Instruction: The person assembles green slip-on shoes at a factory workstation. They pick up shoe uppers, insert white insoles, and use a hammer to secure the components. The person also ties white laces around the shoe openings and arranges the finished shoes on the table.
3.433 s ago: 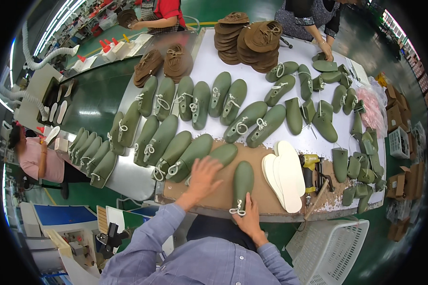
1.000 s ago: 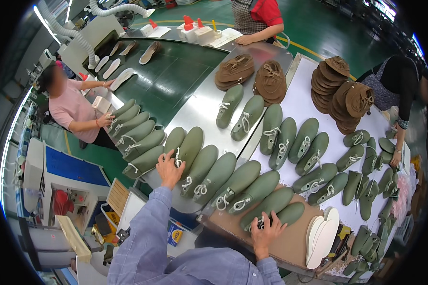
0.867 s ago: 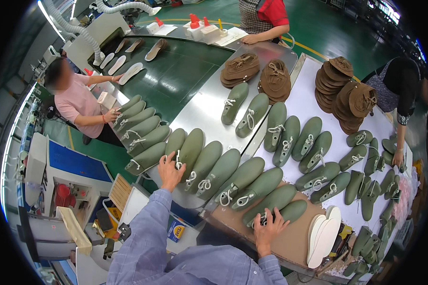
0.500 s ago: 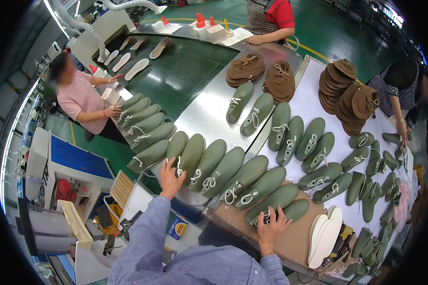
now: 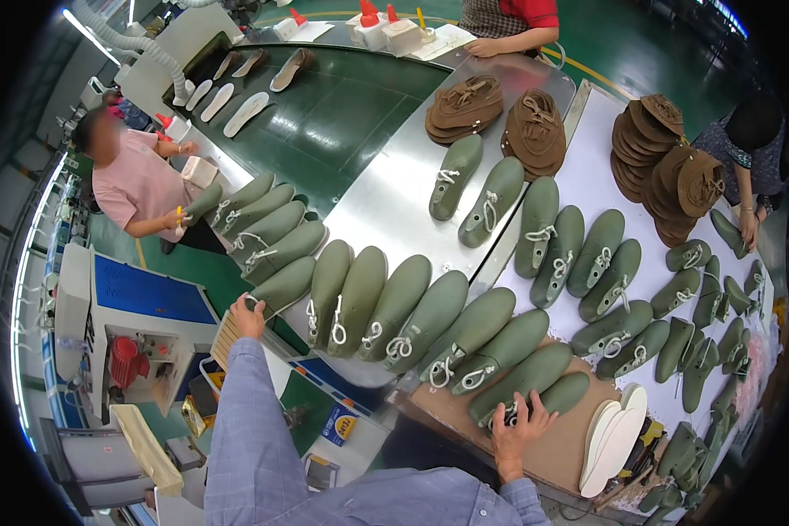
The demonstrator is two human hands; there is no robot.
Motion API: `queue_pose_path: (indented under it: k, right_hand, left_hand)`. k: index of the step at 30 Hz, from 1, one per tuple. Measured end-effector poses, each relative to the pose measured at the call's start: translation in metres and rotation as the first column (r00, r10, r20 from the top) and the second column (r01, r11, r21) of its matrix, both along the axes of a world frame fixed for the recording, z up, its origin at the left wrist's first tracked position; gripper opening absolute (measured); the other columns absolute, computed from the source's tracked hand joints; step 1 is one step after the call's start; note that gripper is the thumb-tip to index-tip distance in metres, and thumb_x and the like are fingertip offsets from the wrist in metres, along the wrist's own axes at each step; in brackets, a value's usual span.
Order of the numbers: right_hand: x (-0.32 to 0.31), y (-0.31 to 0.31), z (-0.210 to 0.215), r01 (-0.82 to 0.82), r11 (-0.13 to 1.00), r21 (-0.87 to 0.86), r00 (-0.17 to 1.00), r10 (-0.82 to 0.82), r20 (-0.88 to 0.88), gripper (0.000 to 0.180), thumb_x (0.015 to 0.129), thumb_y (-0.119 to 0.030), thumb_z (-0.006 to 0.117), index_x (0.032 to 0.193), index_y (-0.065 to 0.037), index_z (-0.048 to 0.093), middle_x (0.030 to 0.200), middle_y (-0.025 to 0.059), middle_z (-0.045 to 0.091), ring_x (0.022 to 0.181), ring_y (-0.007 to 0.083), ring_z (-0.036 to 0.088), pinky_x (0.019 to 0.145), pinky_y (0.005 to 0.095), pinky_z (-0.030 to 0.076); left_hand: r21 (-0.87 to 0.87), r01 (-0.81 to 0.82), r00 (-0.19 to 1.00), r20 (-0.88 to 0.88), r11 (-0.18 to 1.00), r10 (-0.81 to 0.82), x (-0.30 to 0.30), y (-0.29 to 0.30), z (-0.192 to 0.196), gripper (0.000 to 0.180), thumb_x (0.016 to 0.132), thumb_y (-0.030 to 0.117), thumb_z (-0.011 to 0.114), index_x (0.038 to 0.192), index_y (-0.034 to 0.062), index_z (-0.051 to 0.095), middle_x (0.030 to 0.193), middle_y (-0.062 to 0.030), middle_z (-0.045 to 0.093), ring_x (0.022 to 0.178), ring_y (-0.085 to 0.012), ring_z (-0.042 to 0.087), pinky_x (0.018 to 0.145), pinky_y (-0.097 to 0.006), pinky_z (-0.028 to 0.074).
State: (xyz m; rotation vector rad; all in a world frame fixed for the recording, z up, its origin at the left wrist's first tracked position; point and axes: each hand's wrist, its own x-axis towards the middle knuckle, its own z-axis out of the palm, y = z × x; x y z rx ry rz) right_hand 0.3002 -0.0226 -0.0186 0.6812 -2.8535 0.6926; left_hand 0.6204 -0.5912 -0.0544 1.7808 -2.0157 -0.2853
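Note:
A fan-shaped row of olive-green shoe lasts [image 5: 412,307] with white laces lies along the near edge of the metal table [image 5: 394,197]. My left hand [image 5: 248,317] reaches out on a checked sleeve and closes on the heel and lace loop of the leftmost last [image 5: 282,285] of a second cluster. With its fingers spread, my right hand [image 5: 519,428] rests on the heel ends of the two nearest lasts [image 5: 535,386], which lie on a brown board [image 5: 570,447].
White insoles [image 5: 614,434] are stacked right of my right hand. Brown shoe uppers [image 5: 535,131] sit in piles at the back. A person in pink [image 5: 140,188] works at more lasts on the left; two other people stand at the far and right edges. A green conveyor [image 5: 324,114] carries insoles.
My left hand has moved left from a last in the near row to the end last of the left cluster. My right hand has stayed on the nearest lasts.

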Motion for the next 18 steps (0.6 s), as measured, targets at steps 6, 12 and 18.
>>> queue_pose_path:
  k: [6,12,18]
  right_hand:
    - [0.000,-0.001,-0.007,0.007,1.000,0.006,0.999,-0.007,-0.037,0.037,0.074,-0.029,0.079,0.109,-0.018,0.072,0.129,0.0101,0.061,0.114,0.0336,0.057,0.118,0.0679,0.023]
    - [0.002,-0.003,-0.001,0.015,1.000,0.015,1.000,-0.015,0.003,0.037,0.073,-0.029,0.079,0.108,-0.018,0.072,0.128,0.0112,0.061,0.115,0.0342,0.058,0.117,0.0687,0.025]
    - [-0.010,-0.005,0.004,-0.024,0.999,0.042,1.000,0.023,0.016,0.038,0.073,-0.028,0.079,0.108,-0.018,0.071,0.128,0.0132,0.061,0.116,0.0367,0.057,0.117,0.0698,0.025]
  left_hand:
    - [-0.027,0.146,0.985,0.099,0.989,-0.142,-0.010,0.010,0.017,0.038,0.085,0.027,0.080,0.112,0.0040,0.067,0.110,-0.0188,0.057,0.102,-0.0377,0.060,0.089,-0.044,0.049]
    - [-0.175,0.583,0.806,0.250,0.793,-0.537,-0.108,-0.002,0.001,0.013,0.088,0.020,0.074,0.092,0.0089,0.068,0.090,-0.0101,0.065,0.097,-0.0361,0.061,0.086,-0.045,0.048]
    - [0.033,0.608,0.782,0.146,0.793,-0.606,-0.138,-0.026,-0.032,0.054,0.080,0.014,0.081,0.127,0.0091,0.056,0.124,-0.0183,0.058,0.119,-0.0367,0.052,0.102,-0.046,0.043]
